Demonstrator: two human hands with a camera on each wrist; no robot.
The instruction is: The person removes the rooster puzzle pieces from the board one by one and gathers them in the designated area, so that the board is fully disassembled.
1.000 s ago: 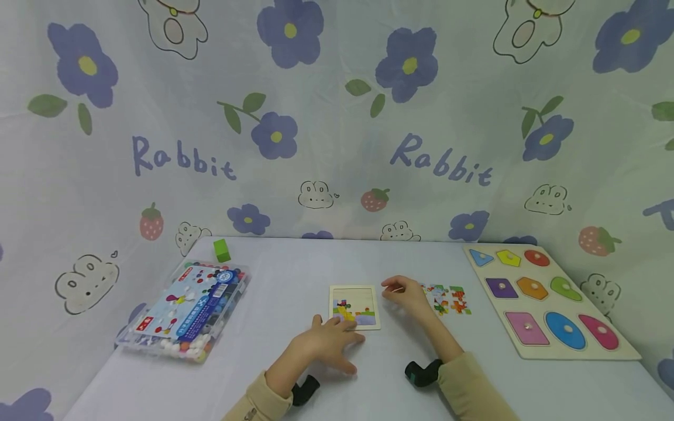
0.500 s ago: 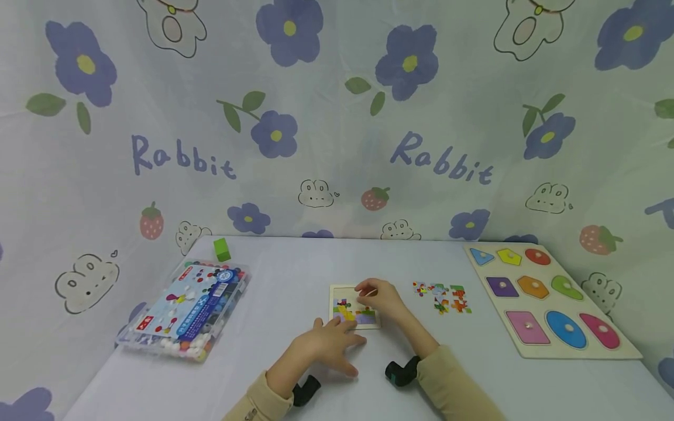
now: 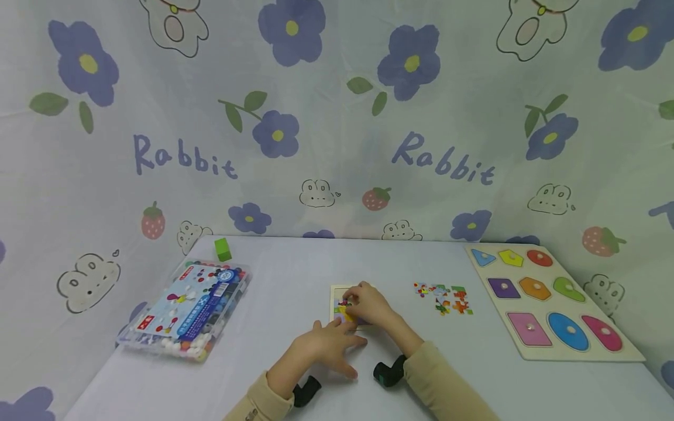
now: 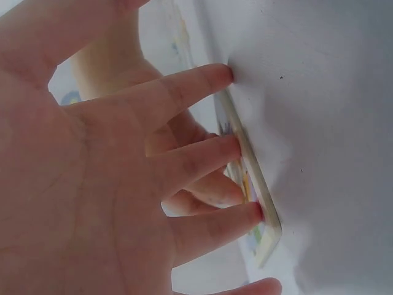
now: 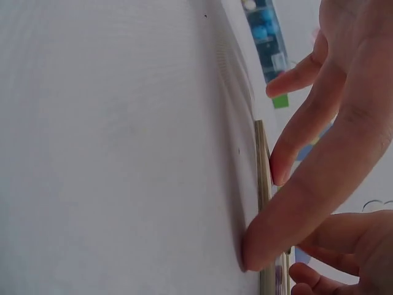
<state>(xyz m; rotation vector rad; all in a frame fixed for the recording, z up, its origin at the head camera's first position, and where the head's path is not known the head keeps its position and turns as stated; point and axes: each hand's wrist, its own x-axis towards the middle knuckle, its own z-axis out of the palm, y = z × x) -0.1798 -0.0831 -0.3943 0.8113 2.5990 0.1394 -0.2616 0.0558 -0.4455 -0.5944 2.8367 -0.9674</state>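
A small picture puzzle in a pale wooden frame lies flat on the white table. My left hand is spread over its near edge, palm down; in the left wrist view straight fingertips touch the side of the frame. My right hand reaches in from the right over the puzzle, with thumb and fingers pinching a thin puzzle piece close above the picture. The hand covers most of that piece and the right half of the frame. Several loose puzzle pieces lie to the right.
A clear case of coloured beads stands at the left, with a green block behind it. A wooden shape board with knobs lies at the right. A patterned curtain hangs behind the table.
My right hand has moved left from beside the loose pieces to over the framed puzzle, carrying the thin piece and lowering towards the picture. The left hand has stayed in place.
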